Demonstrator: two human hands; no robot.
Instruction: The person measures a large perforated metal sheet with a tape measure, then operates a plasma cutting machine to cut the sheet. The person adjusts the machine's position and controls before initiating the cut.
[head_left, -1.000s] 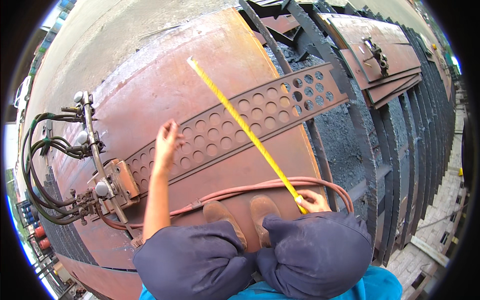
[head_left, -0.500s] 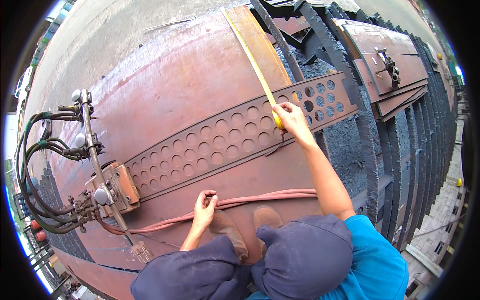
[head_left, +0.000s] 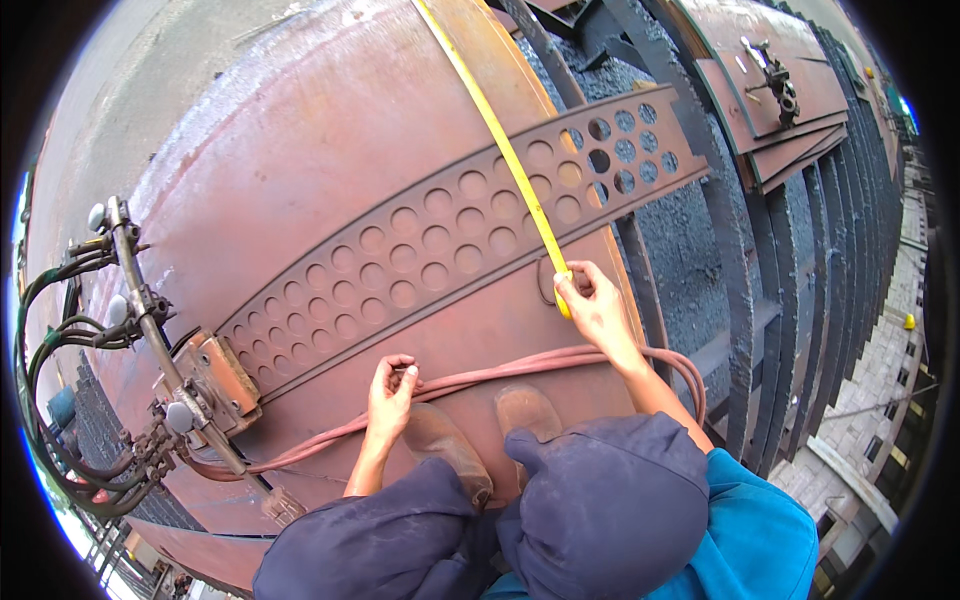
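My right hand (head_left: pixel 597 305) grips the near end of a yellow tape measure (head_left: pixel 497 130), just past the near edge of the perforated track. The tape stretches away from me over the track and the large rusty steel plate (head_left: pixel 300 150). Beneath it lies the long metal track (head_left: pixel 470 235) with rows of round holes. Nearer to me, my left hand (head_left: pixel 388 395) hovers by the reddish hoses (head_left: pixel 475 378), its fingers curled against the thumb. Whatever is in those fingers, if anything, is too small or hidden to make out. A thin dark loop (head_left: pixel 545 280) shows beside my right hand.
On the left a cutting machine (head_left: pixel 215 375) sits at the track's end, with a metal bar (head_left: pixel 150 325) and dark hoses (head_left: pixel 35 340). Upright slats (head_left: pixel 720 250) of a support grid stand to the right. Stacked plates (head_left: pixel 765 90) carry a small torch-like device (head_left: pixel 775 80). My boots (head_left: pixel 530 410) are close to the hoses.
My right hand has drawn the tape's near end toward me, from over the track to the plate on its near side. My left hand stays curled and has shifted slightly.
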